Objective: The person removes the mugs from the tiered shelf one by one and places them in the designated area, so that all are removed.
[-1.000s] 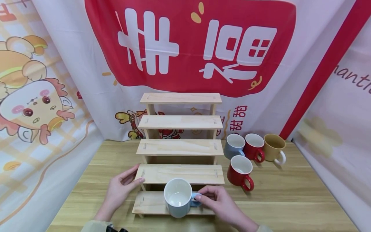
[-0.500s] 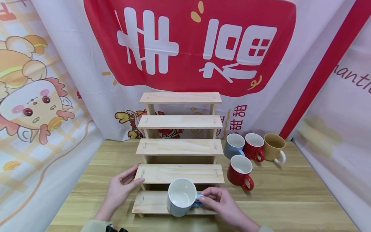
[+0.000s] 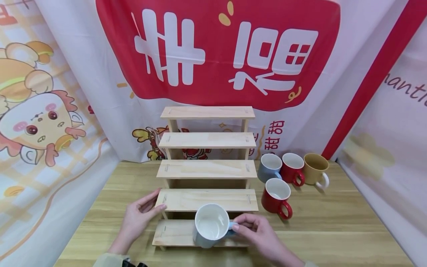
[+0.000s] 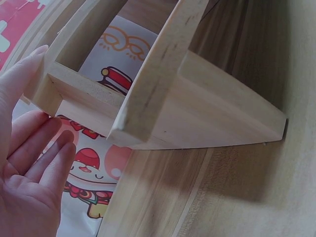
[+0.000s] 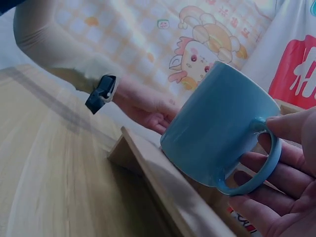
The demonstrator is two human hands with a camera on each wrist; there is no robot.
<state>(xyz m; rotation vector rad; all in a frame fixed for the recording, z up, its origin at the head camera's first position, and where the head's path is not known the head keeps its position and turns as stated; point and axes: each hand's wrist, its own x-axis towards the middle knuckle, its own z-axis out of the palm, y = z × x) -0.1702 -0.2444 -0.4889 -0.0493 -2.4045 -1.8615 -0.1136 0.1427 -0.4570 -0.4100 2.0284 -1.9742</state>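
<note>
A light blue mug (image 3: 211,224) with a white inside is over the lowest step of a wooden stepped shelf (image 3: 207,168). My right hand (image 3: 257,233) pinches the mug's handle (image 5: 261,170) between thumb and fingers. In the right wrist view the mug's base lies close against the lowest board (image 5: 182,197); whether it bears its full weight there I cannot tell. At the left end of the second step from the bottom, my left hand (image 3: 138,215) grips the board, and in the left wrist view its thumb and fingers (image 4: 37,148) lie on either side of the board's end.
Right of the shelf stand a second blue mug (image 3: 268,168), a red mug (image 3: 291,170), a tan mug with white handle (image 3: 314,170) and, nearer, another red mug (image 3: 275,198). Printed cloth (image 3: 217,74) hangs behind and at both sides of the wooden table (image 3: 320,222).
My right hand has shifted the blue mug a little to the right along the lowest step. My left hand keeps its place on the shelf.
</note>
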